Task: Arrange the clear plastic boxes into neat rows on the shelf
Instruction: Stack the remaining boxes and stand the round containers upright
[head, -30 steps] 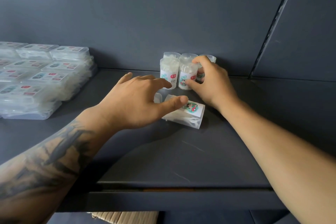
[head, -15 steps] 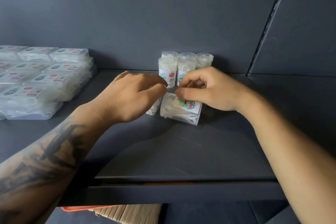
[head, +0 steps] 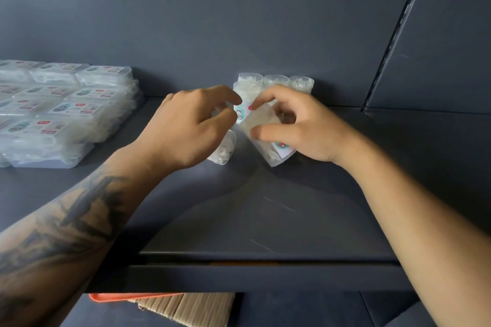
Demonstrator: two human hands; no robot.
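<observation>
Several small clear plastic boxes [head: 275, 82], round and filled with white contents, stand upright against the back wall of the dark shelf [head: 239, 215]. My right hand [head: 305, 130] grips a labelled clear box [head: 276, 152] that lies tilted on the shelf, thumb on its near side. My left hand [head: 188, 130] curls its index finger and thumb round the left side of the front upright box [head: 245, 93], by its label. Another clear box [head: 223, 152] lies on its side just under my left hand.
Stacks of flat clear labelled boxes [head: 66, 114] fill the shelf's left side. A slotted upright rail [head: 393, 34] runs up the back wall at right. Below the shelf's front edge [head: 252, 271] lie an orange item [head: 119, 297] and pale sticks [head: 191, 305].
My right hand left the upright boxes, came down and took hold of the lying labelled box, tilting it. My left hand moved from that box toward the front upright box.
</observation>
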